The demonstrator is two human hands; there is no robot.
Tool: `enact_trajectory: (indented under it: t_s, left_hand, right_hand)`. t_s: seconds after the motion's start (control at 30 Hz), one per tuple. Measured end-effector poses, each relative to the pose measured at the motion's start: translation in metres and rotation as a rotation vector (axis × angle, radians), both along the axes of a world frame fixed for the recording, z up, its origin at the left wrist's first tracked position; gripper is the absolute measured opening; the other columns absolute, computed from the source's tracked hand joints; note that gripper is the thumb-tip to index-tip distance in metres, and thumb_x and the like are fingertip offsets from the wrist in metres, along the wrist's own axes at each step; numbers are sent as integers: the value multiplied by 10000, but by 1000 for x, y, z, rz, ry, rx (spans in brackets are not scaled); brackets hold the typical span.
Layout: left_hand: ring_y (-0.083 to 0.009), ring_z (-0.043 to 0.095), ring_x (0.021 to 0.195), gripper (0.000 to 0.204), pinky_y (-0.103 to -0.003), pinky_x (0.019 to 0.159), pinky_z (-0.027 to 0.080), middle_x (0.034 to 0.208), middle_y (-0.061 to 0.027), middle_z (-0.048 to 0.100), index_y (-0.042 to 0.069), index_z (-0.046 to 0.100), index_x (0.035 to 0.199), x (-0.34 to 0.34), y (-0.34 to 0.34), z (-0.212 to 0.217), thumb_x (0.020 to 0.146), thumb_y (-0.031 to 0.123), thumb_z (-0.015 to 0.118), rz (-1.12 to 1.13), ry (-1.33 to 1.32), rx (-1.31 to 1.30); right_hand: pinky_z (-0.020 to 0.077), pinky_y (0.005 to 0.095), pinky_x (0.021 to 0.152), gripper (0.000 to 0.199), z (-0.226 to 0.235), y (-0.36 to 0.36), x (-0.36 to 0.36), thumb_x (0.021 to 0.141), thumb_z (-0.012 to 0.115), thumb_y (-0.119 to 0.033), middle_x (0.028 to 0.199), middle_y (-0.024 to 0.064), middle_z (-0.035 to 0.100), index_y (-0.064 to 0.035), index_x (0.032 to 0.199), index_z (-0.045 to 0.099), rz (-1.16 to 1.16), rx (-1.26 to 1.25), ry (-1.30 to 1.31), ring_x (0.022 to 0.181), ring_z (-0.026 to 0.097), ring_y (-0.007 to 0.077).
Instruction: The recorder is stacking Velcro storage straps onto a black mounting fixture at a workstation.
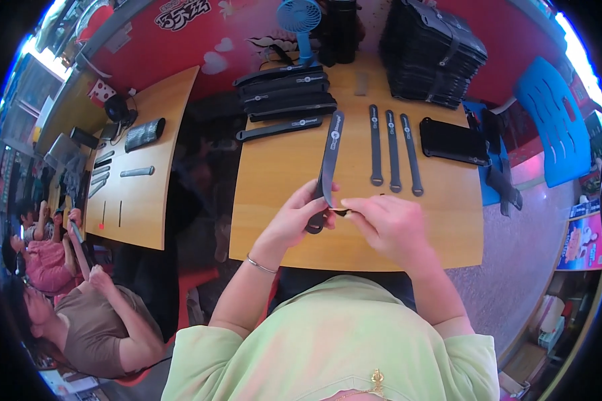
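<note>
My left hand [299, 212] is closed around a dark grey strap [332, 144] with a pale printed mark, folded so that one long end stands up and away from me. Its rounded end [314, 224] pokes out below my fingers. My right hand [389, 224] pinches a small dark piece with a light edge [341, 211] beside the strap's lower part; whether it belongs to the strap I cannot tell. Three similar straps [394, 150], each with a hole at the near end, lie side by side to the right. Another strap [279, 128] lies at the left.
Behind stand stacked black strap bundles [284, 93], a blue fan [299, 20] and a tall pile of black pouches [431, 57]. A black pouch [453, 141] lies at the table's right, near a blue chair [554, 120]. At left, a co-worker [100, 321] sits by another table [155, 200].
</note>
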State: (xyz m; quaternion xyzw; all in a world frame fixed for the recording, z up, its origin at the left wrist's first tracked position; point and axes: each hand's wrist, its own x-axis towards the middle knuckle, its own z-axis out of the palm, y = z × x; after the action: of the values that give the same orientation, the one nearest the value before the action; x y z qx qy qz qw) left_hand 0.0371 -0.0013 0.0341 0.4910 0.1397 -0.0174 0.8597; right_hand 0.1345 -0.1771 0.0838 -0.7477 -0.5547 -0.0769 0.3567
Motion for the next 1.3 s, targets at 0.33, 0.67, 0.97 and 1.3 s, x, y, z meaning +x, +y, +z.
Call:
enact_trajectory:
  t_s: [0.33,0.67,0.97,1.3]
  left_hand:
    - [-90,429,532,169,-223,468,355,743,-31,507,60,501,1049,-5,-8,-26,953,178,429,226,21,-248]
    - [-100,521,639,230,-222,536,448,844,-10,528,96,515,1078,-11,-17,-28,994,267,386,165,118,-235]
    - [-90,520,669,215,-206,525,427,845,-7,529,99,510,1106,-15,-11,-39,990,238,394,200,144,-240]
    - [-22,257,520,164,-171,446,215,677,63,315,46,475,1076,-37,-2,3,979,159,406,-126,155,-97]
  right_hand:
    - [476,301,587,647,-9,-3,-3,653,805,-327,832,37,619,-153,1230,570,-113,-148,525,672,607,188]
    - [528,323,731,616,-37,21,-19,615,812,-300,1157,37,567,-193,1182,594,92,-6,288,923,634,212]
    - [538,306,701,492,-33,28,-9,624,788,-143,1182,75,598,-153,1094,646,201,-68,217,925,647,256]
    - [304,187,481,138,-32,26,56,920,564,-149,837,20,663,-57,994,636,-192,506,1141,568,433,22]
